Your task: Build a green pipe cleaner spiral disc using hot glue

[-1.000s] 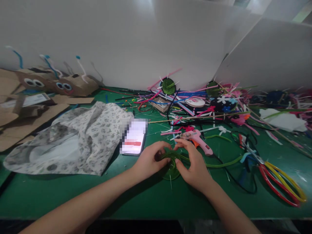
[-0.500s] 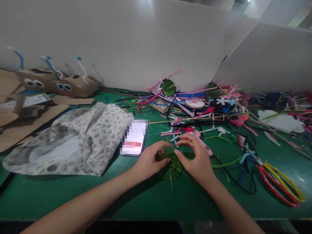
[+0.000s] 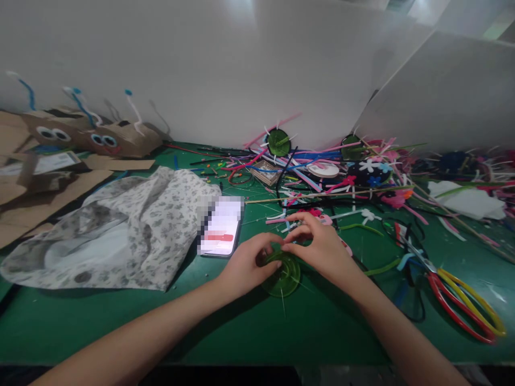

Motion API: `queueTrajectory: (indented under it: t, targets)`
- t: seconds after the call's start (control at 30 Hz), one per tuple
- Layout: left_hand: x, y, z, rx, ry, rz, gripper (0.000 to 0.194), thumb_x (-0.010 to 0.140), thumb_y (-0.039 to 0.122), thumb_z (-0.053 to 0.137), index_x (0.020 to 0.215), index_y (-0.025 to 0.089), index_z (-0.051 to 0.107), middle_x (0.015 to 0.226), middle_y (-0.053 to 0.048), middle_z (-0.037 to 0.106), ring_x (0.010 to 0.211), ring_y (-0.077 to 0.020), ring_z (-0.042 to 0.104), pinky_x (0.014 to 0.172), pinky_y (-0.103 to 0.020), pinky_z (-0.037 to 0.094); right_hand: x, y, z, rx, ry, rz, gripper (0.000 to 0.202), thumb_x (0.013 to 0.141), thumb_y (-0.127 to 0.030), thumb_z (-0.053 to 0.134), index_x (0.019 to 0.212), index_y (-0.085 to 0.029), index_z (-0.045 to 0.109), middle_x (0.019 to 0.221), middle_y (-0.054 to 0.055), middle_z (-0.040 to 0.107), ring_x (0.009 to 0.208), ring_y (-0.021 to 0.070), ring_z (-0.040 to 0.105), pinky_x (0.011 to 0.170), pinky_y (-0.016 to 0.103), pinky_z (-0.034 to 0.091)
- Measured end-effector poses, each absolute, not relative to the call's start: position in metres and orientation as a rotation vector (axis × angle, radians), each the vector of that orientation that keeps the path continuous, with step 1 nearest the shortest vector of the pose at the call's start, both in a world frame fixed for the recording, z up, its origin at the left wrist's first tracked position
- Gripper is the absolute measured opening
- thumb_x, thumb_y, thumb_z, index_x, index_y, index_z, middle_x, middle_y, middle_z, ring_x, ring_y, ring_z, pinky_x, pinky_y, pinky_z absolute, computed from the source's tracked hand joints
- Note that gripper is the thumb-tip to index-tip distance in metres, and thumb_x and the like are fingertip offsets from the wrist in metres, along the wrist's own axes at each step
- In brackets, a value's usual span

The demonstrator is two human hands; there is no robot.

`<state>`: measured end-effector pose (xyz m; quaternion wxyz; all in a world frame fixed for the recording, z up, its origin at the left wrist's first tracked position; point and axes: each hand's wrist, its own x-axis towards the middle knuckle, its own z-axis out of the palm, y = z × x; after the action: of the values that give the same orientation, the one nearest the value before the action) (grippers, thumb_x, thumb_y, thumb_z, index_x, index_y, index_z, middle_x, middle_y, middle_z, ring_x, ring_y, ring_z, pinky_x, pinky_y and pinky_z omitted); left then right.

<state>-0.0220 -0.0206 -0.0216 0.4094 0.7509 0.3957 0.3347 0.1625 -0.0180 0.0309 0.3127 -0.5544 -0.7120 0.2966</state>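
A green coil (image 3: pixel 287 280), wound flat in a spiral like a pipe cleaner, lies low over the table in front of me. My left hand (image 3: pixel 248 261) is closed on its left edge, thumb on top. At the coil's upper rim, my right hand (image 3: pixel 319 245) pinches with thumb and index finger; the strand between them is mostly hidden. Thin pale strands stick out below the coil. Partly covered by my right hand is a pink glue gun (image 3: pixel 325 220). A phone (image 3: pixel 220 228) with a lit screen lies just left of my left hand.
Patterned cloth (image 3: pixel 161 214) spreads at left, with cardboard figures (image 3: pixel 129 140) bearing googly eyes behind it. Scissors (image 3: pixel 458 300) with red and yellow handles lie at right. Loose pipe cleaners (image 3: pixel 306 158) and a finished-looking green disc (image 3: pixel 278 142) crowd the back, against a white partition (image 3: pixel 201 64).
My right hand has turned and shifted slightly left and up, its fingers drawing closer together at the coil's rim. My left hand and the coil stay nearly in place.
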Motion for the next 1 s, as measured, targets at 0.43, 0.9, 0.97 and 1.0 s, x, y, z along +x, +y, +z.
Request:
queueTrajectory:
  t: [0.43,0.9,0.97,1.0]
  targets:
    - [-0.022,-0.018,-0.022,1.913,0.986,0.829,0.029,0.08,0.016,0.065,0.107,0.025,0.06,0.08,0.003,0.05,0.067,-0.0117,0.049,0.06,-0.023,0.038,0.176,-0.017,0.038,-1.438,-1.919,0.74,0.03,0.074,-0.018,0.067,0.101,-0.024,0.054,0.074,-0.004,0.07,0.076,0.017,0.067,0.074,0.031,0.048]
    - [-0.022,-0.016,-0.026,1.904,0.996,0.829,0.038,0.079,0.015,0.065,0.114,0.025,0.057,0.079,0.004,0.049,0.065,-0.011,0.048,0.058,-0.023,0.038,0.172,-0.015,0.028,-1.43,-1.803,0.906,0.033,0.073,-0.021,0.07,0.103,-0.025,0.057,0.079,-0.002,0.073,0.085,0.0205,0.07,0.081,0.037,0.051]
    - [-0.021,-0.016,-0.025,1.911,1.0,0.827,0.037,0.079,0.016,0.065,0.114,0.025,0.058,0.081,0.003,0.05,0.067,-0.0115,0.049,0.059,-0.023,0.039,0.172,-0.015,0.028,-1.467,-1.773,0.923,0.033,0.072,-0.021,0.071,0.102,-0.025,0.058,0.077,-0.002,0.073,0.083,0.0203,0.07,0.081,0.036,0.05]
    - [-0.022,-0.017,-0.024,1.913,0.999,0.823,0.036,0.08,0.016,0.065,0.114,0.025,0.058,0.081,0.003,0.051,0.067,-0.0116,0.049,0.059,-0.023,0.039,0.172,-0.014,0.028,-1.478,-1.766,0.927,0.033,0.071,-0.021,0.071,0.101,-0.025,0.058,0.076,-0.003,0.073,0.081,0.0199,0.07,0.081,0.036,0.05]
